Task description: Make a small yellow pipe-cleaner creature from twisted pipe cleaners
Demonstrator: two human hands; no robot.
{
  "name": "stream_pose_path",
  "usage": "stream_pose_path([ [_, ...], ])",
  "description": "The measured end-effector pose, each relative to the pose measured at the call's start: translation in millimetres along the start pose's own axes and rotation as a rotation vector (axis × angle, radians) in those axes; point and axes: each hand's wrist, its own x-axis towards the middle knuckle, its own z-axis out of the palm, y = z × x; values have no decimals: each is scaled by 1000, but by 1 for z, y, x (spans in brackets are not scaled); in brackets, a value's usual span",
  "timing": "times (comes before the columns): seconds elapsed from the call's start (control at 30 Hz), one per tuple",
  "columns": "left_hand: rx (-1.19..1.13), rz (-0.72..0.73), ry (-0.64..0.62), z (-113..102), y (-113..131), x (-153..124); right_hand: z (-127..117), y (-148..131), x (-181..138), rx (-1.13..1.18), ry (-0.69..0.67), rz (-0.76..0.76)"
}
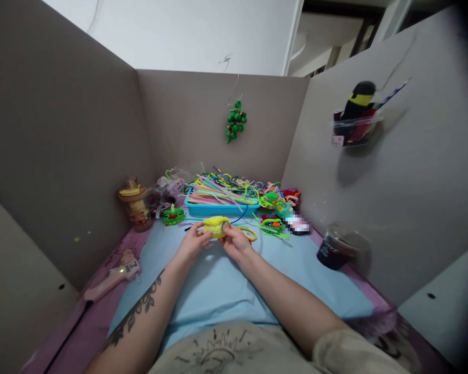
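Observation:
Both hands hold up a small yellow craft piece [216, 227], fuzzy and rounded like coiled pipe cleaners, above the blue cloth. My left hand [195, 240] grips its left side, fingers closed. At its right side my right hand [236, 241] pinches it between thumb and fingers. A dark blue strand [239, 215] rises from the right end of the piece. Behind my right hand a yellow loop [250, 232] shows. Just beyond the hands stands a blue tray [222, 210] heaped with pastel pipe cleaners [218, 192].
A pink glue gun [115, 280] with a lit green light lies left. A lidded cup [138, 210] stands behind it. Green craft figures [173, 214] flank the tray. On the right are a phone [297, 223] and dark tub [337, 246]. Grey panels [218, 124] enclose the table.

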Motion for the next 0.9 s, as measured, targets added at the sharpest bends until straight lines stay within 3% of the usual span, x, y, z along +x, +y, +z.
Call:
stream_pose_path([
  [0.47, 148, 76, 112, -9, -6, 9, -7, -1, 2, -362, 170, 2],
  [0.7, 164, 81, 150, -9, -5, 10, -10, 0, 6, -445, 124, -132],
  [0.9, 233, 53, 210, -13, -2, 13, -15, -1, 10, -450, 110, -66],
])
